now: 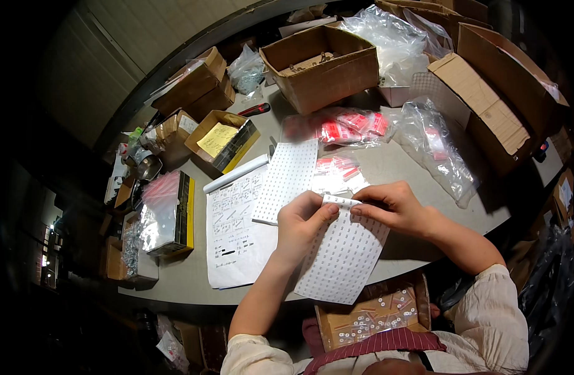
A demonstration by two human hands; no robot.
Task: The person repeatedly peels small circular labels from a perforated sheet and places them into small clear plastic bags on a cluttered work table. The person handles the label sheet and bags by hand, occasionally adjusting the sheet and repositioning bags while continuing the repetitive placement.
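Observation:
Between my hands is a white label sheet [343,262] covered with rows of small printed marks. Its top edge is folded back a little, and its lower part hangs over the table's front edge. My left hand [304,215] pinches the top left corner between thumb and fingers. On the top right, my right hand [393,205] grips the same edge, thumb in front and fingers behind. Just beyond the sheet lie small clear bags with red strips [337,172]. A second label sheet [290,175] rests to the left, over a paper with drawings and handwriting [227,215].
Below the table edge an open cardboard box [420,294] holds small bags with white round pieces. Yellow-black boxes [188,215] stand at left. A large carton [327,81], plastic bags [440,147], a red-black tool handle [256,110] and tall cartons [480,100] line the back and right.

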